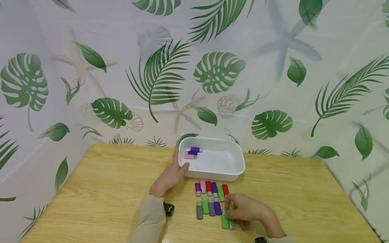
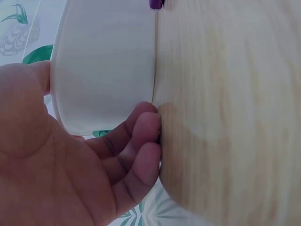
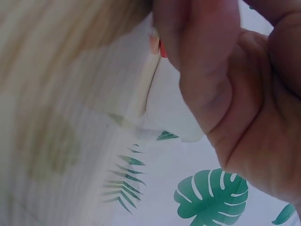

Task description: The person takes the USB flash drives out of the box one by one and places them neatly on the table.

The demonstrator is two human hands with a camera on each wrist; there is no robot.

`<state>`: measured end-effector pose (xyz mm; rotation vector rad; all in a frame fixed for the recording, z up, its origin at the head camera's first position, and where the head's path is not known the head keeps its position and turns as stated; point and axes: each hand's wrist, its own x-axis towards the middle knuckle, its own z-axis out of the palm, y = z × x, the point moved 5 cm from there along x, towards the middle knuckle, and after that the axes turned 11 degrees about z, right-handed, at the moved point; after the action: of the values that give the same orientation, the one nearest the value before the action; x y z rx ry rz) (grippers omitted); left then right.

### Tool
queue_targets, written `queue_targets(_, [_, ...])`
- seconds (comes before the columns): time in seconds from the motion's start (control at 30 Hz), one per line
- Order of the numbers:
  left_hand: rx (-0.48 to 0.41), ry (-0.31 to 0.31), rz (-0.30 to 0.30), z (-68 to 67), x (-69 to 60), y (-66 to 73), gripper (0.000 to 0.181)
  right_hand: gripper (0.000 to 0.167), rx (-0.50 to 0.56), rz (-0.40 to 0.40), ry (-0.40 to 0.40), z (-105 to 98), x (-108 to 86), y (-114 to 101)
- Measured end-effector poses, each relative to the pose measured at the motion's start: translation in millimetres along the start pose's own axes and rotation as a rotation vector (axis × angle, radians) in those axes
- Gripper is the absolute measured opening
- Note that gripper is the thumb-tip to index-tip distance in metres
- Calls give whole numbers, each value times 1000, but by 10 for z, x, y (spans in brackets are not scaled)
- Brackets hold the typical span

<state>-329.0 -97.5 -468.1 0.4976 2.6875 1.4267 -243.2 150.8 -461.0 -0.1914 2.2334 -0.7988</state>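
My left hand [image 1: 170, 173] grips the left end of a white plastic tray [image 1: 212, 175], thumb at the rim. In the left wrist view its curled fingers [image 2: 146, 165] lie along the tray's wall by the tabletop. Inside the tray are two purple USB flash drives [image 1: 195, 149] and a pink one [image 1: 188, 156]. In front of it, my right hand [image 1: 246, 209] pinches a green flash drive [image 1: 231, 216] with thumb and forefinger, partly hiding it. Another green flash drive [image 1: 225, 222] lies just left of that. The right wrist view does not show the pinched piece.
Two rows of flash drives lie before the tray. The back row holds purple, pink [image 1: 203, 185], red and green ones; the front row has grey [image 1: 199, 211], green and purple ones. A leaf-patterned cloth [image 1: 218, 111] hangs behind the wooden table [image 1: 115, 189].
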Motion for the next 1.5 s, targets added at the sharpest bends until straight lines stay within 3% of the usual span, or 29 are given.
queue_targets(0.37, [7, -13, -18, 20, 14, -23, 80, 13, 7, 27, 18, -31, -24, 5])
queue_targets(0.53, [13, -16, -23, 24, 15, -34, 79, 16, 9, -21, 80, -175, -164, -62])
queue_targets(0.63, [15, -16, -33, 18, 18, -31, 79, 19, 3, -108, 168, -321, -258, -162])
queue_targets(0.77, [19, -13, -36, 10, 25, -23, 79, 18, -36, -206, 342, -485, -304, -285])
queue_targets(0.97, [1, -20, -30, 22, 14, -30, 79, 8, -191, -240, 590, -656, -206, -440])
queue_targets(1.07, [4, -11, -24, 18, 10, -41, 79, 8, -291, -246, 651, -725, -87, -531])
queue_targets(1.27, [12, -14, 2, 24, 16, -35, 79, 19, -453, -173, 635, -815, 275, -629])
queue_targets(1.5, [16, -1, 16, 18, 12, -18, 78, 50, -513, -43, 499, -870, 691, -611])
